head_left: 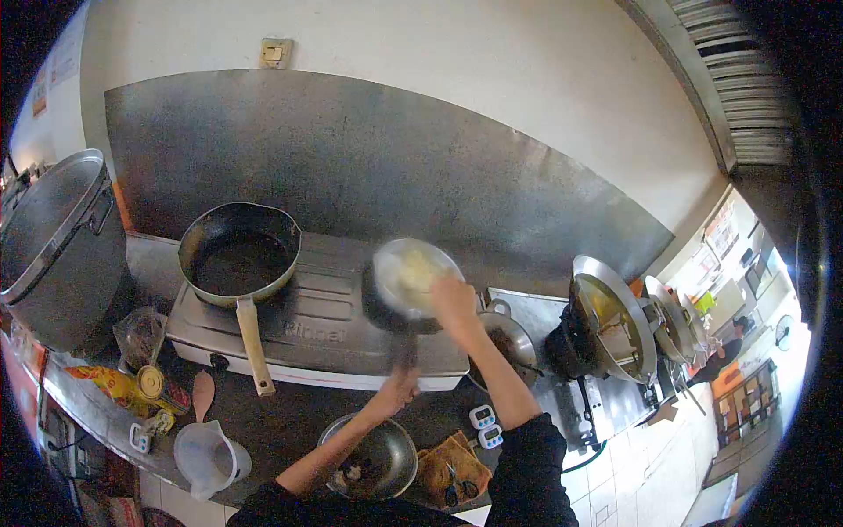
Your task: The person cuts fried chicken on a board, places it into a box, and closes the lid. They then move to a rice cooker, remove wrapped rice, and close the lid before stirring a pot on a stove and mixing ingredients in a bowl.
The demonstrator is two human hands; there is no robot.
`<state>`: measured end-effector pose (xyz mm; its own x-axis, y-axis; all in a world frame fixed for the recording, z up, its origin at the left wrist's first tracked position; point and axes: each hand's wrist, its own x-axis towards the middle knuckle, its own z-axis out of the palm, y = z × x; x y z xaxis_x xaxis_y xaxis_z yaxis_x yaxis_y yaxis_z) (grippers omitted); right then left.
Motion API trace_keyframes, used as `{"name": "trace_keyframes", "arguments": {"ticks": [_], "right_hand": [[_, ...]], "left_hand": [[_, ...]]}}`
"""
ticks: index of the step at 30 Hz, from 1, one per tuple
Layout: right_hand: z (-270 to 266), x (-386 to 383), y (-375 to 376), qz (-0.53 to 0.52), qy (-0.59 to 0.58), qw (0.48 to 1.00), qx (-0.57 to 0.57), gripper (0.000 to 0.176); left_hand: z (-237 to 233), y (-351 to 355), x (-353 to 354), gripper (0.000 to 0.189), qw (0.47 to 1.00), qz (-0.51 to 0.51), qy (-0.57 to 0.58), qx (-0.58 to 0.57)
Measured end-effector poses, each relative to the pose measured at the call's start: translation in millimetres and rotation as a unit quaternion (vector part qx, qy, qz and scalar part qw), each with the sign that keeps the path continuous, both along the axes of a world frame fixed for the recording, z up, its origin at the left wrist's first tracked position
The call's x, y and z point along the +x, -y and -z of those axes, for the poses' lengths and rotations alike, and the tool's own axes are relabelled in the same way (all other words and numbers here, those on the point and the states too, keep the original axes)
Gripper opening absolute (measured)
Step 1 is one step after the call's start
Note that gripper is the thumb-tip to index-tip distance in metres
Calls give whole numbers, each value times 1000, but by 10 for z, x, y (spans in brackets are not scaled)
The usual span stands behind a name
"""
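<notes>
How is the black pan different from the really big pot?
The pot is much bigger and taller; the pan is smaller and shallower. The pan has one long, pale handle; the pot shows a small loop on its side. The pan sits on the stove, while the pot stands beside it. Both have round rims.

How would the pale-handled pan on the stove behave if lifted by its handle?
Pan: likely rigid, judging by the deep round body and straight handle. Probably bowl-heavy, so it may dip or twist in the grip, as the handle is long and thin. A bump could swivel it; the handle overhangs the front of the stove.
</notes>
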<state>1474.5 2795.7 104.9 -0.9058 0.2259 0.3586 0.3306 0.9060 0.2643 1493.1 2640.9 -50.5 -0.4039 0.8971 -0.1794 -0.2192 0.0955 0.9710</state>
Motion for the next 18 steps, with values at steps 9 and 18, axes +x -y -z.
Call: {"name": "trace_keyframes", "arguments": {"ticks": [9,18], "right_hand": [[-3,-33,0,-42,13,999,-4,15],[268,-117,-300,90,-31,995,-4,13]], "left_hand": [[252,-71,7,50,995,-13,38,92],[277,-124,69,28,989,-75,-72,104]]}}
